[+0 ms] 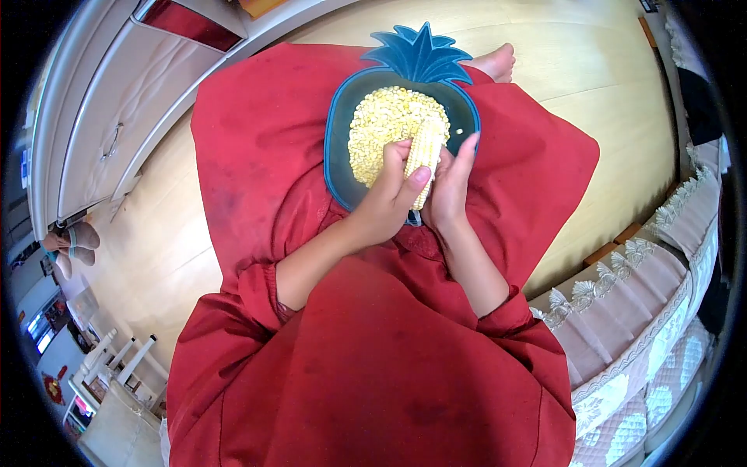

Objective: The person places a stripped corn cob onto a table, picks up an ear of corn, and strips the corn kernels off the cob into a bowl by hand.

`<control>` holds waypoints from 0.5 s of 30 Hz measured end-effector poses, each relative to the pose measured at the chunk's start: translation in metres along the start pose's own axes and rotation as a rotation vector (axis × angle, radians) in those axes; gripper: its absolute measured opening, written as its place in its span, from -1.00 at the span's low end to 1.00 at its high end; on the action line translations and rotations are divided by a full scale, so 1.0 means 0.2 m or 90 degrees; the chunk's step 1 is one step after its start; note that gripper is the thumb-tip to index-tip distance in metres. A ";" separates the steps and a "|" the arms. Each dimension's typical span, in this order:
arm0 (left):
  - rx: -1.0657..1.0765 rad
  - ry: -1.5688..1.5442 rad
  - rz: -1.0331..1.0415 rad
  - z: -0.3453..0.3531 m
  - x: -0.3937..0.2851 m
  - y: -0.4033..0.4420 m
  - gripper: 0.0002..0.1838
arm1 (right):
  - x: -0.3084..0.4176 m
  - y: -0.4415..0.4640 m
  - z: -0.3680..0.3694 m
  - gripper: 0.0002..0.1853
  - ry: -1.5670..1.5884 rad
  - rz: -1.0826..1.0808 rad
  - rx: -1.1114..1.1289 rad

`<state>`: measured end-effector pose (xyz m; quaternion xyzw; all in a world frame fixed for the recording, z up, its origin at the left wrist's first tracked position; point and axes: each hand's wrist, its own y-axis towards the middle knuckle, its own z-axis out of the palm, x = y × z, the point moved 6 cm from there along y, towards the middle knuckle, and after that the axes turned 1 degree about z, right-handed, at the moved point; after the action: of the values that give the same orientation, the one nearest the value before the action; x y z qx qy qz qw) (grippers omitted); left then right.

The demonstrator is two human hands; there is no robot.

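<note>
A pale yellow corn cob (pixel 424 156) is held tilted over a dark teal pineapple-shaped bowl (pixel 333 148) on my lap. My left hand (pixel 389 191) is closed around the cob's left side, its thumb pressed on the kernels near the lower end. From the other side my right hand (pixel 450 191) cups the cob; its thumb points up, and its other fingers are partly hidden behind the cob. Loose corn kernels (pixel 377 124) form a heap in the bowl, mostly toward its left and middle. One or two stray kernels lie at the right inner wall.
Red cloth (pixel 257 148) covers my lap and arms under the bowl. A bare foot (pixel 498 62) shows beyond the bowl on the wooden floor (pixel 599 93). White cabinets (pixel 140 101) stand at left, a lace-trimmed sofa (pixel 615 311) at right, and a white chair (pixel 117 373) at lower left.
</note>
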<state>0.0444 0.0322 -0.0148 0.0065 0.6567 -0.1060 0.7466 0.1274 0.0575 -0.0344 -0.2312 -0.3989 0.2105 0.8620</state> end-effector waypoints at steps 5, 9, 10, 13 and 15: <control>0.010 0.065 0.021 0.01 -0.01 0.00 -0.57 | 0.00 0.03 -0.04 -0.25 -0.132 -0.031 -0.001; 0.005 0.048 0.015 0.01 -0.03 -0.01 -0.55 | -0.04 0.06 -0.07 -0.30 -0.083 -0.034 0.002; 0.001 0.042 0.021 0.01 -0.03 -0.02 -0.54 | -0.03 0.04 -0.06 -0.31 -0.086 -0.044 0.011; 0.009 0.059 0.049 0.00 -0.03 -0.02 -0.54 | 0.00 0.02 -0.04 -0.34 -0.062 -0.055 0.046; 0.014 0.059 0.043 0.00 -0.02 -0.02 -0.54 | -0.02 0.03 -0.05 -0.35 -0.007 -0.034 0.079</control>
<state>0.0438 0.0282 -0.0106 0.0417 0.6889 -0.0874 0.7184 0.1324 0.0580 -0.0468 -0.1658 -0.3958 0.2127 0.8778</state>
